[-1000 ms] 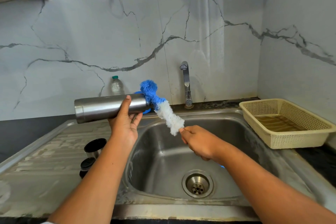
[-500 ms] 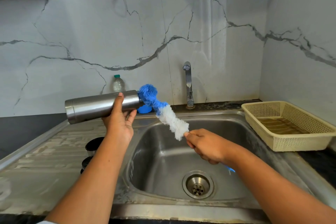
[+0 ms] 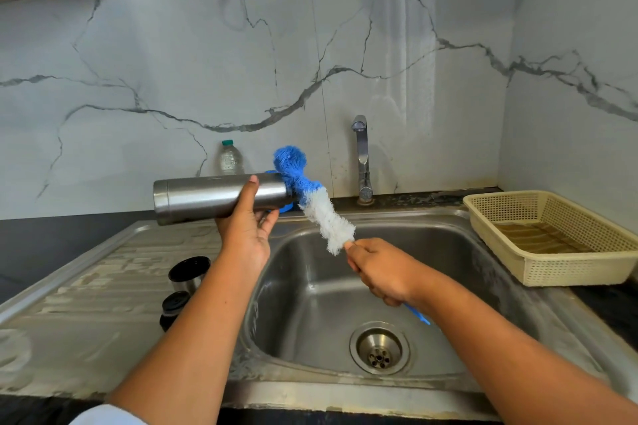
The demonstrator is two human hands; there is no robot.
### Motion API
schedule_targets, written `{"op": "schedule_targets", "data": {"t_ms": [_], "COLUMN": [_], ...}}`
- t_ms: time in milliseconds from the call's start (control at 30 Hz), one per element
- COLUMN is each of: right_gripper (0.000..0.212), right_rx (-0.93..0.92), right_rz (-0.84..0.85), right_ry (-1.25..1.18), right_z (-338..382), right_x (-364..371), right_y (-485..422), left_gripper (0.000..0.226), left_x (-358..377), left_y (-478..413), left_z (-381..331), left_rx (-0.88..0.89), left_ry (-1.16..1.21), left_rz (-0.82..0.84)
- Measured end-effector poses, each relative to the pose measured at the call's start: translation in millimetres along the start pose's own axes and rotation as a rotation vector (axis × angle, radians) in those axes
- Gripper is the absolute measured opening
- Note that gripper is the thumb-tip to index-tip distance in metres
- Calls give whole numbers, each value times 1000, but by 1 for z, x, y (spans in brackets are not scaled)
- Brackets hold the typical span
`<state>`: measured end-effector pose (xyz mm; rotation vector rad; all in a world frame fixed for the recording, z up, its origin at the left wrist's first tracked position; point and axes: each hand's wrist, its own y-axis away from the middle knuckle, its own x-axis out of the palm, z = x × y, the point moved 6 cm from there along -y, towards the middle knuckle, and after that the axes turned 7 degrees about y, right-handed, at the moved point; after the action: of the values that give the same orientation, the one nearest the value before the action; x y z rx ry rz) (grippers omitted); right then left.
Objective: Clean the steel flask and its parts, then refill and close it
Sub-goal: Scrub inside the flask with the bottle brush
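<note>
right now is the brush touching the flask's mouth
Touching. The head view shows the blue bristles of the brush pressed over the open mouth of the steel flask, hiding its rim, with no gap between them.

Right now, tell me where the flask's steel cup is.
In the head view, the steel cup stands on the draining board, left of the basin, just behind the black stopper.

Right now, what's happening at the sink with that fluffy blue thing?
A person is washing a steel flask at the sink. The left hand holds it on its side. The right hand grips the handle of a bottle brush, whose fluffy blue end is at the flask's open mouth. A steel cup and a black stopper stand on the draining board. No water shows at the tap.
</note>
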<state>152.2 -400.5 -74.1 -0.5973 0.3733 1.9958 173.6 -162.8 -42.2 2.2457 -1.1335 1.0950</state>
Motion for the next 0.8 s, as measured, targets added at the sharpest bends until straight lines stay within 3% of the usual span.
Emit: {"op": "schedule_targets", "data": {"t_ms": [600,800], "right_gripper": [36,36], "right_rx": [-2,32], "right_rz": [-12,11], "right_ry": [6,-7], "right_z": [-7,-11], "right_x": [-6,-9], "right_y": [0,4], "left_gripper": [69,78], "left_x": [-4,-9], "left_y": [-5,-7], "left_z": [-5,-3], "left_rx": [-2,-15], "left_ry": [13,21], "left_rz": [18,-4]}}
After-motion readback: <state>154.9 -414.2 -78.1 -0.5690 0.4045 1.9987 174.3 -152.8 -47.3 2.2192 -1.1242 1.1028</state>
